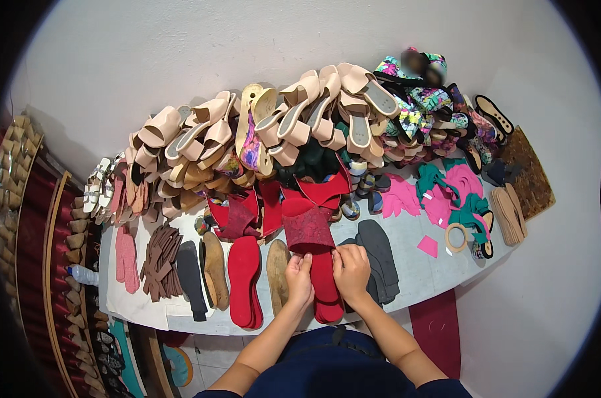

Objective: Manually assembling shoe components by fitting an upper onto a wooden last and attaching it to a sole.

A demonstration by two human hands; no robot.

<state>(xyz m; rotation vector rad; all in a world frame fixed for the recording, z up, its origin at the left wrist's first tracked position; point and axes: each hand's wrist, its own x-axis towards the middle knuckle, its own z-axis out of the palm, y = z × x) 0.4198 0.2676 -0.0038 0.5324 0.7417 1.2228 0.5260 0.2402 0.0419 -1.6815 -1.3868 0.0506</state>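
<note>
My left hand [300, 277] and my right hand [351, 268] are closed at the two lower corners of a red lace shoe upper [310, 231], with fingers and thumbs pressed on its edge. Between my hands lies a stack of red insoles [326, 285], its top end hidden under the upper. Left of my left hand, a wooden shoe last [278, 272] rests beside more red insoles [244, 282]. Dark grey insoles [378, 255] lie just right of my right hand. Other red uppers [241, 219] are piled beyond, at the left.
Beige heeled slides [300, 109] are heaped against the wall, with floral footwear [430, 99] at right. Brown strips [160, 262], a second last [214, 268] and pink and green fabric pieces [453, 192] lie on the table [420, 282]. A tape roll [456, 237] sits near the right edge.
</note>
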